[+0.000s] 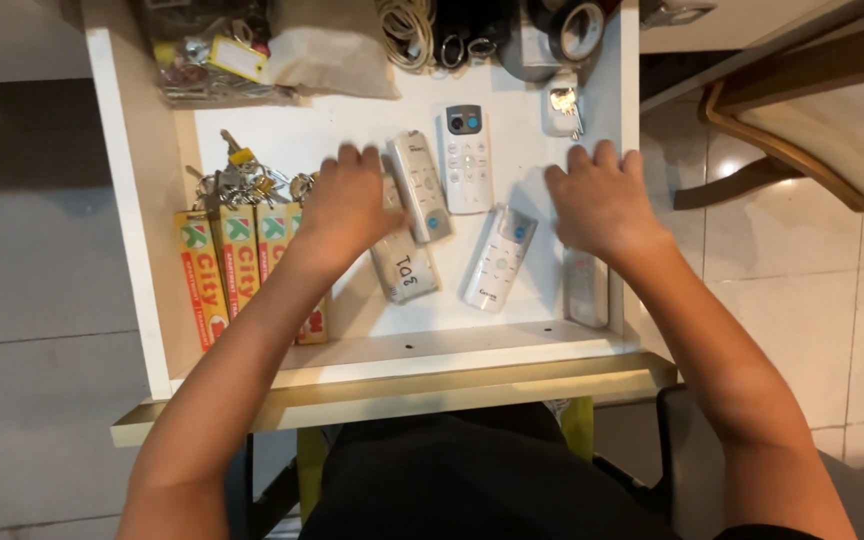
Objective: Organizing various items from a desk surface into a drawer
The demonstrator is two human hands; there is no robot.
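Four long yellow-green-red packages (237,265) lie side by side at the open drawer's (132,200) left, beside keys (242,180). The left hand (347,205) rests flat, unclenched, on a white remote (404,262) lying lengthwise front to back. The right hand (602,200) lies spread, grasping nothing, over another remote (585,290) by the right wall.

Keys (242,180) — tape rolls (577,28), chair (812,130)

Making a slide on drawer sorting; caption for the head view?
Two hands, left hand and right hand, rest on white remotes in an open drawer.
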